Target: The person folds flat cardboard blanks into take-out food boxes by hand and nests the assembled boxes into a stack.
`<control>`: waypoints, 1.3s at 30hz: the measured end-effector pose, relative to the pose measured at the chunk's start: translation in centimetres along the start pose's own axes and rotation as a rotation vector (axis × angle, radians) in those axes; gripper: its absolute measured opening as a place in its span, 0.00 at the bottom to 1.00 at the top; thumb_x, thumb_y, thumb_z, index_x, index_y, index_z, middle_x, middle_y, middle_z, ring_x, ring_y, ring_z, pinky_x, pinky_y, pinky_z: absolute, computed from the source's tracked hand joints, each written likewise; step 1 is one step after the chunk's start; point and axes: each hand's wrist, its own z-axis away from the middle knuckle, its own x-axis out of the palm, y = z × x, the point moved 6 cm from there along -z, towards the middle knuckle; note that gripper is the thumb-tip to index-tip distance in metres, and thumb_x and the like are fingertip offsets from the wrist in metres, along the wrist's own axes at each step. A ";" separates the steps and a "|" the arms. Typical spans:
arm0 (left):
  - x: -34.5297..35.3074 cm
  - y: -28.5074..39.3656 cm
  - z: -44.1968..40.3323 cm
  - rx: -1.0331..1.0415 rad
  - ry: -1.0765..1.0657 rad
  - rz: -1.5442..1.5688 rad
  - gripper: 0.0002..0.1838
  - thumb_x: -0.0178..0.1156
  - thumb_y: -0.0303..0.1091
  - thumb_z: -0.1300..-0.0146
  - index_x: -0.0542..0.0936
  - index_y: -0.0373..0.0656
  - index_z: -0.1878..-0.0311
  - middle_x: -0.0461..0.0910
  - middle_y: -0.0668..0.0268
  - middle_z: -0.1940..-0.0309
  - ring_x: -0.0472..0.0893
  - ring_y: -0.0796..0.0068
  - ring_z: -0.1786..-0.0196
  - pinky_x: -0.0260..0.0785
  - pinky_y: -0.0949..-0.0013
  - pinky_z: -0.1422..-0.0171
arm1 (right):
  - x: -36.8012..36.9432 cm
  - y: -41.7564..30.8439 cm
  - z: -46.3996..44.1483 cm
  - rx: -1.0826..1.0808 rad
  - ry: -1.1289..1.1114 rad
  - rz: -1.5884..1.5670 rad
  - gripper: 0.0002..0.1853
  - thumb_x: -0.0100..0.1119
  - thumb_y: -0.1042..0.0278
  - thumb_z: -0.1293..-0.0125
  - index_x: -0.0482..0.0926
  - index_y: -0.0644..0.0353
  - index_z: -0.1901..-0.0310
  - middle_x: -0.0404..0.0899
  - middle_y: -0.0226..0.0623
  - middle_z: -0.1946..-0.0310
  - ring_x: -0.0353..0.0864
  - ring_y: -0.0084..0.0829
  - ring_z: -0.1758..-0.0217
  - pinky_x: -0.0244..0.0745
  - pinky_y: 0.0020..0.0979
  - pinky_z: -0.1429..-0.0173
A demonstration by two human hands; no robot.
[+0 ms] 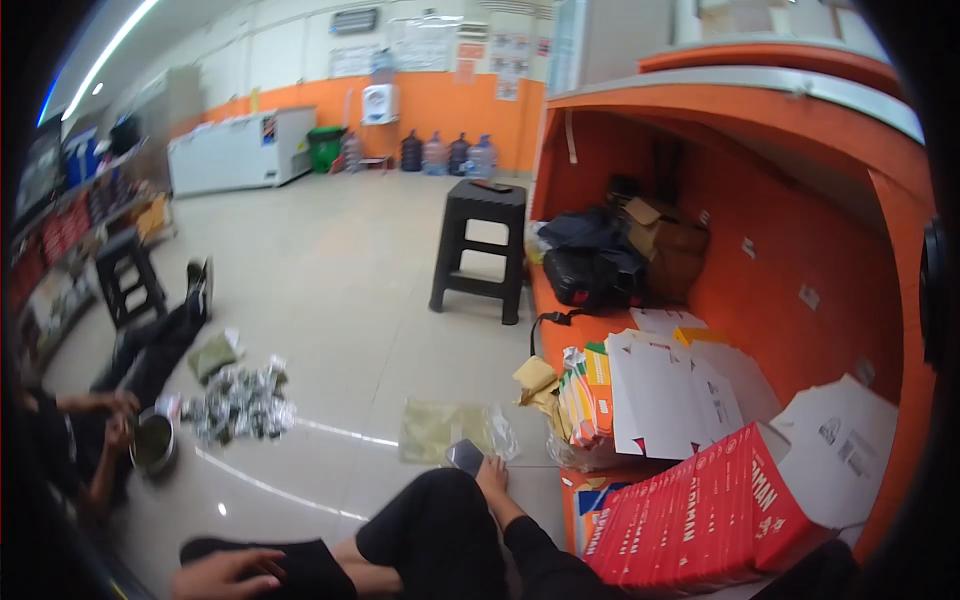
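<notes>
Our right grip (492, 476) touches one small dark-grey flat object (464, 457) just to its left, though we cannot tell how firmly it closes; our left grip (232, 574) lies loosely open, with nothing visible in it. A careless push could, we judge, slide that object and crumple the one flat olive-green plastic bag (438, 428) just beyond the right grip.

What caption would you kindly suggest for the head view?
Right hand at a flat grey object beside yellowish plastic packaging on the pale tiled floor.
</notes>
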 end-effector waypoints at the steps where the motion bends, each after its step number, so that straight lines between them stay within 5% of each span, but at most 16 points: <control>1: 0.1 -1.0 -1.4 0.043 0.026 0.119 0.24 0.53 0.39 0.34 0.65 0.39 0.38 0.79 0.60 0.54 0.76 0.72 0.48 0.66 0.70 0.41 | 0.4 0.2 0.3 0.018 0.034 0.011 0.36 0.64 0.46 0.52 0.69 0.59 0.44 0.68 0.48 0.47 0.63 0.47 0.39 0.62 0.39 0.37; 4: 0.0 -9.4 -8.0 0.115 0.091 0.395 0.20 0.49 0.32 0.33 0.65 0.37 0.40 0.78 0.56 0.55 0.76 0.67 0.47 0.66 0.67 0.42 | -2.7 -0.3 1.5 0.024 0.163 -0.189 0.32 0.63 0.51 0.49 0.70 0.61 0.46 0.69 0.48 0.49 0.66 0.46 0.43 0.62 0.40 0.39; 6: -1.3 -16.9 -13.9 0.098 0.387 0.639 0.18 0.49 0.31 0.33 0.67 0.37 0.42 0.78 0.56 0.58 0.78 0.69 0.53 0.68 0.69 0.47 | -11.5 -2.5 3.3 -0.131 0.369 -0.431 0.24 0.62 0.60 0.48 0.72 0.61 0.50 0.70 0.48 0.52 0.67 0.45 0.46 0.62 0.42 0.41; 7: -0.2 -21.5 -17.7 0.094 0.347 0.647 0.18 0.49 0.31 0.33 0.67 0.37 0.42 0.78 0.56 0.58 0.78 0.69 0.53 0.68 0.69 0.47 | -17.1 -3.9 5.2 -0.221 0.466 -0.467 0.20 0.61 0.64 0.48 0.73 0.60 0.53 0.70 0.47 0.53 0.68 0.45 0.47 0.63 0.43 0.42; 9: -0.3 -30.5 -21.8 -0.057 0.770 0.561 0.17 0.51 0.34 0.34 0.69 0.38 0.44 0.78 0.61 0.62 0.78 0.74 0.61 0.70 0.71 0.51 | -27.6 -6.1 9.9 -0.209 0.756 -0.310 0.16 0.60 0.70 0.50 0.74 0.60 0.57 0.70 0.45 0.54 0.67 0.44 0.47 0.62 0.43 0.43; 12: -0.3 -23.6 -22.6 0.157 0.705 0.465 0.17 0.51 0.33 0.35 0.68 0.39 0.44 0.77 0.62 0.64 0.77 0.75 0.64 0.70 0.72 0.56 | -34.6 -4.8 12.4 0.129 1.041 0.116 0.18 0.59 0.72 0.51 0.73 0.61 0.56 0.70 0.43 0.53 0.65 0.43 0.45 0.61 0.43 0.42; 13: 0.9 -23.7 -23.0 0.122 0.533 0.611 0.17 0.53 0.34 0.36 0.71 0.38 0.46 0.78 0.63 0.65 0.77 0.75 0.67 0.69 0.72 0.61 | -35.9 -4.4 12.9 0.247 1.072 0.257 0.19 0.59 0.73 0.52 0.74 0.61 0.55 0.70 0.43 0.53 0.64 0.43 0.44 0.61 0.44 0.42; 16: 3.4 -22.3 -21.8 0.022 0.321 0.314 0.16 0.55 0.35 0.37 0.73 0.38 0.48 0.78 0.63 0.67 0.77 0.77 0.69 0.70 0.73 0.64 | -32.4 3.4 10.6 0.396 0.816 0.450 0.22 0.58 0.75 0.53 0.75 0.57 0.52 0.71 0.41 0.53 0.66 0.43 0.43 0.61 0.45 0.42; 22: 4.0 -25.5 -19.3 -0.259 0.384 0.071 0.21 0.57 0.39 0.41 0.74 0.37 0.49 0.80 0.51 0.63 0.81 0.57 0.60 0.72 0.62 0.56 | -32.8 5.1 9.3 0.497 0.858 0.346 0.19 0.59 0.74 0.49 0.78 0.49 0.53 0.74 0.30 0.54 0.70 0.38 0.47 0.61 0.44 0.42; 29: 4.5 -25.8 -20.2 -0.317 0.286 0.046 0.25 0.55 0.46 0.41 0.73 0.37 0.47 0.80 0.49 0.59 0.79 0.53 0.54 0.70 0.59 0.49 | -36.2 3.6 9.0 0.312 1.106 0.318 0.11 0.61 0.69 0.45 0.80 0.53 0.58 0.78 0.31 0.57 0.71 0.37 0.48 0.64 0.42 0.46; 32: 4.5 -25.7 -20.2 -0.360 0.257 0.042 0.26 0.55 0.47 0.41 0.73 0.37 0.46 0.79 0.49 0.57 0.78 0.54 0.52 0.69 0.60 0.47 | -38.3 3.8 7.5 0.230 1.128 0.216 0.13 0.58 0.75 0.46 0.80 0.56 0.58 0.78 0.35 0.58 0.71 0.39 0.48 0.63 0.42 0.44; 34: 4.5 -26.7 -20.5 -0.369 0.256 0.037 0.27 0.56 0.48 0.41 0.72 0.37 0.45 0.79 0.49 0.57 0.78 0.54 0.51 0.69 0.60 0.46 | -39.8 4.0 6.5 0.060 1.240 0.132 0.10 0.55 0.69 0.40 0.78 0.64 0.59 0.79 0.44 0.61 0.76 0.44 0.56 0.67 0.39 0.49; 36: 5.2 -27.3 -20.4 -0.392 0.240 0.047 0.29 0.56 0.49 0.42 0.72 0.38 0.44 0.79 0.48 0.56 0.78 0.54 0.50 0.69 0.60 0.45 | -40.8 5.2 5.2 0.039 1.223 -0.038 0.14 0.49 0.64 0.34 0.77 0.67 0.57 0.79 0.49 0.61 0.77 0.46 0.58 0.69 0.39 0.51; 38: 5.0 -27.2 -20.1 -0.429 0.226 0.093 0.30 0.56 0.51 0.42 0.71 0.38 0.43 0.78 0.48 0.55 0.78 0.54 0.50 0.69 0.61 0.44 | -41.5 8.8 3.5 0.285 1.061 -0.101 0.18 0.45 0.61 0.32 0.76 0.70 0.54 0.78 0.50 0.59 0.78 0.45 0.58 0.69 0.39 0.50; 39: 5.8 -29.0 -20.7 -0.448 0.196 0.164 0.30 0.55 0.52 0.42 0.71 0.38 0.43 0.78 0.48 0.53 0.77 0.53 0.48 0.68 0.61 0.43 | -42.4 7.7 3.2 0.071 1.111 -0.111 0.19 0.42 0.61 0.31 0.76 0.66 0.52 0.78 0.50 0.58 0.77 0.46 0.57 0.68 0.38 0.48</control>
